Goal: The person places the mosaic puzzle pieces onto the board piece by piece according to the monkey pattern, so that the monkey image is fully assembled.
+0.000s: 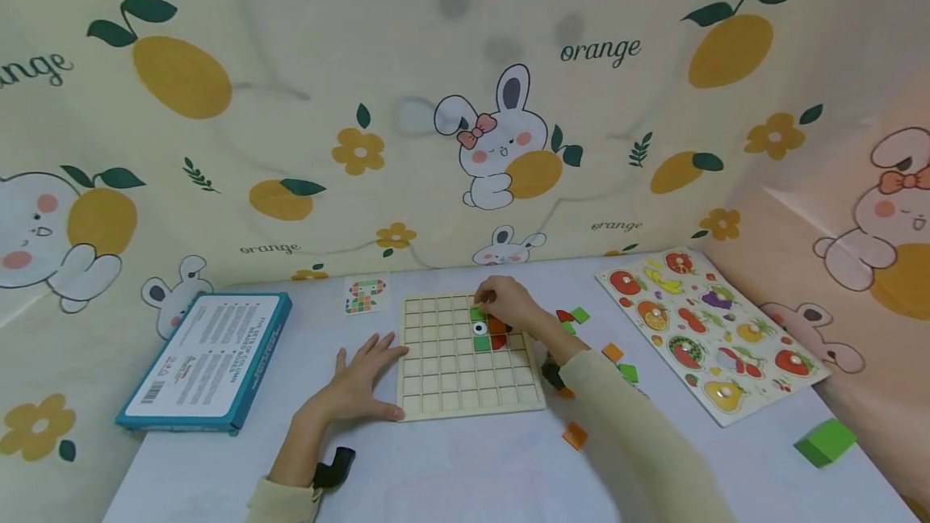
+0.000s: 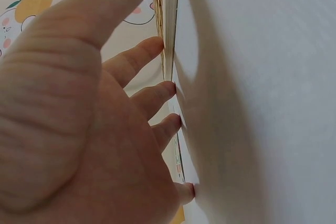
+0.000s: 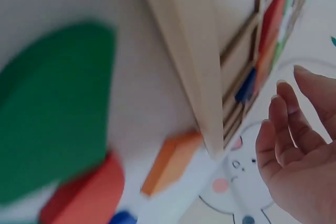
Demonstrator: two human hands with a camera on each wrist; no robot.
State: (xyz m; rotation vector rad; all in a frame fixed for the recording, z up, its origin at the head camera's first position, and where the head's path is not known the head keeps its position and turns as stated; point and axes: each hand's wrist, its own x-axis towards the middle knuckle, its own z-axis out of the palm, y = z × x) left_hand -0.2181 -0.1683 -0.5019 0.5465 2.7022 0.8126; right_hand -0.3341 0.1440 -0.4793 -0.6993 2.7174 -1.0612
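Observation:
A wooden grid board (image 1: pixel 436 386) lies on the table. My left hand (image 1: pixel 356 382) has its fingers spread, with thumb and fingertips touching the board's left edge. Over the board's upper right part hovers my right hand (image 1: pixel 508 303). In the right wrist view its fingers bend loosely, thumb apart, and nothing shows between them. Set in the grid are an eye tile (image 1: pixel 479 328), a green tile (image 1: pixel 482 343), a red tile (image 1: pixel 497 342) and an orange tile partly under the hand. A blue piece (image 3: pixel 245 86) also shows in the grid in the right wrist view.
Loose tiles, including an orange one (image 1: pixel 575 435) and a green one (image 1: pixel 628 374), lie right of the board. Behind it is a pattern card (image 1: pixel 366 295). A blue-edged box (image 1: pixel 203 361) stands left; a fruit puzzle board (image 1: pixel 759 378) and green block (image 1: pixel 826 442) lie right.

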